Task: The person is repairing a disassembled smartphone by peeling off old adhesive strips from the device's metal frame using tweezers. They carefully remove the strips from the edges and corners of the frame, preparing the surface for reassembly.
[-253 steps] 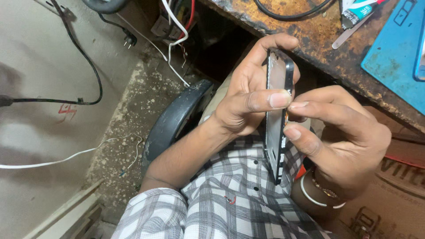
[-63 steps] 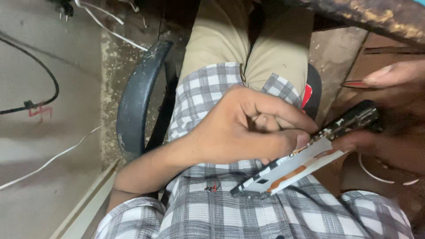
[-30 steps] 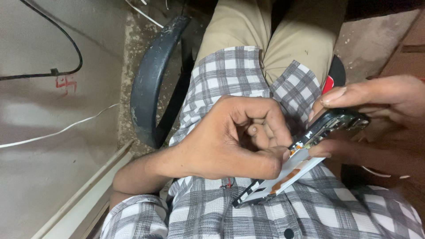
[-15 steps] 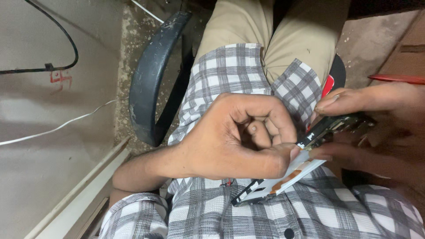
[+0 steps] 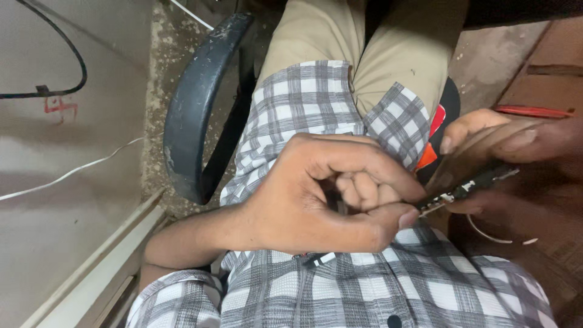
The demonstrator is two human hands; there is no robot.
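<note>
Phone frame (image 5: 467, 189) edge-on, pinched between left hand (image 5: 322, 194) and right hand (image 5: 510, 158) fingers.

Grey-and-white checked cotton shirt (image 5: 340, 115); plain khaki trousers (image 5: 364, 42); dark blue-grey curved plastic chair armrest (image 5: 194, 115); black cable (image 5: 67, 48) and white cable (image 5: 73, 173) on the pale grey floor (image 5: 36, 243) (small red mark there too).

A dark chair armrest (image 5: 197, 115), black cable (image 5: 73, 67) and white cable (image 5: 73, 173) on the floor (image 5: 36, 152).
</note>
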